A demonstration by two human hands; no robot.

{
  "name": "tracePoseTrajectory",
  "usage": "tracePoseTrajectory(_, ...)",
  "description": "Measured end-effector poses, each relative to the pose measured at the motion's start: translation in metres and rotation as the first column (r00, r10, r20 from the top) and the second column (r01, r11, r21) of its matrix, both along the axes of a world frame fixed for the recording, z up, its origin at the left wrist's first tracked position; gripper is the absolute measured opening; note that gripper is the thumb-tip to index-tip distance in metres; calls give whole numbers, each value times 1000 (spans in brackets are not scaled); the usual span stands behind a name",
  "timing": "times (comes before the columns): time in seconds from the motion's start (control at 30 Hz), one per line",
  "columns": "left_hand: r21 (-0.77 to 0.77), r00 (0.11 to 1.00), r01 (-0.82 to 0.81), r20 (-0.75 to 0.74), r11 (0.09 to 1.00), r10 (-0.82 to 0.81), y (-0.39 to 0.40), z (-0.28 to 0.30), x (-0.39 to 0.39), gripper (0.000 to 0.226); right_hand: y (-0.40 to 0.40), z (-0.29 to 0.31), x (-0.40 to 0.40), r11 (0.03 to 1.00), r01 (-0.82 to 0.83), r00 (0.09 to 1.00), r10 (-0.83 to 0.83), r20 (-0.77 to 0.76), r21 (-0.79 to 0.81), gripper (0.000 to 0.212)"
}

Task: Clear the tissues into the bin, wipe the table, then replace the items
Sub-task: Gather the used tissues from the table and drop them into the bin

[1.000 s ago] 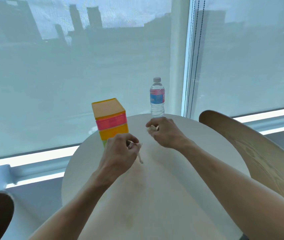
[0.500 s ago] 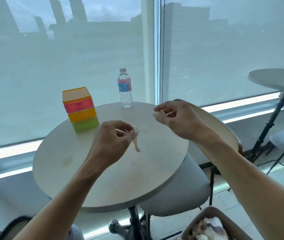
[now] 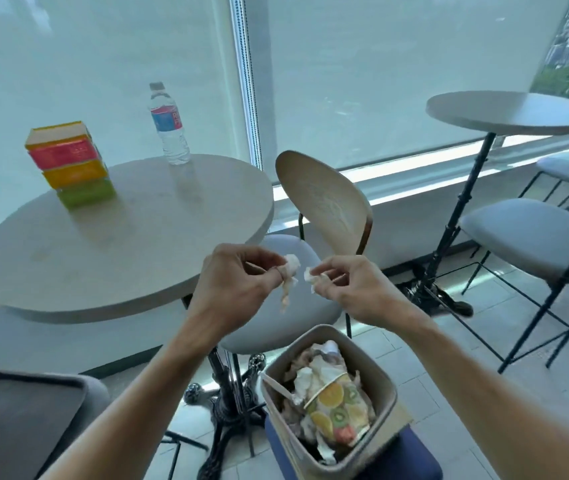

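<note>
My left hand [image 3: 232, 284] pinches a twisted white tissue [image 3: 289, 278] whose tail hangs down. Close to its right, my right hand [image 3: 354, 289] pinches a small crumpled tissue [image 3: 311, 277]. Both hands hover off the right edge of the round table [image 3: 51, 271], above a grey stool seat and up-left of the beige bin [image 3: 385, 382], which is full of crumpled paper and a fruit-print cup. On the table stand a stacked colourful box [image 3: 70, 164] at the back left and a water bottle [image 3: 168, 126] at the back.
A wooden-backed chair [image 3: 324, 202] with a grey seat stands between table and bin. The table's black pedestal base [image 3: 227, 407] is left of the bin. A second round table [image 3: 511, 112] and grey chairs [image 3: 522, 233] are at the right. A dark seat [image 3: 16, 420] is lower left.
My view has swung right and down, bringing the bin fully into sight. Both hands carried their tissues off the tabletop, past its right edge, and came closer together above the stool.
</note>
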State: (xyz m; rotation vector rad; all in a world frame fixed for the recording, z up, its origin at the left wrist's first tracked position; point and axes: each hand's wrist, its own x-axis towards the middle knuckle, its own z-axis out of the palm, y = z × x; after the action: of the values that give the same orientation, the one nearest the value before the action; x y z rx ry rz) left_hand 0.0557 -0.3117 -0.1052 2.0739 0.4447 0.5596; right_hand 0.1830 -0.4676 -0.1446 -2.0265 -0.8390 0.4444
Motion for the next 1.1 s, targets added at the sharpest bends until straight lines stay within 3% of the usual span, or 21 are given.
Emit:
tracePoseTrajectory(0.13, -33, 995, 14, -102, 999, -17, -29, -37, 1, 8, -18, -46, -1, 993, 15, 1000, -18, -24, -120, 17)
tracePoseTrajectory(0.3, -56, 971, -59, -234, 997, 45, -44, -84, -6, 7, -26, -71, -2, 976, 14, 999, -22, -30, -219, 34)
tracePoseTrajectory(0.53, -27, 932, -70, -358, 997, 56, -53, -123, -8, 9, -26, -66, -6, 989, -11, 1000, 14, 20, -145, 21)
tracePoseTrajectory(0.63, -24, 918, -60, -394, 998, 46, -50, -125, -9, 20, -20, -57, -7, 994, -13, 1000, 16, 27, -106, 18)
tracePoseTrajectory(0.87, -71, 958, 0, -287, 997, -20, -29, -94, -28, 21, 6, -25, -24, 998, -39, 997, 42, 63, -41, 18)
tracePoseTrajectory(1.1, 23, 992, 63, -110, 998, -60, 24, -34, -69, 13, 53, 16, -53, 996, -41, 995, 33, 92, 78, 16)
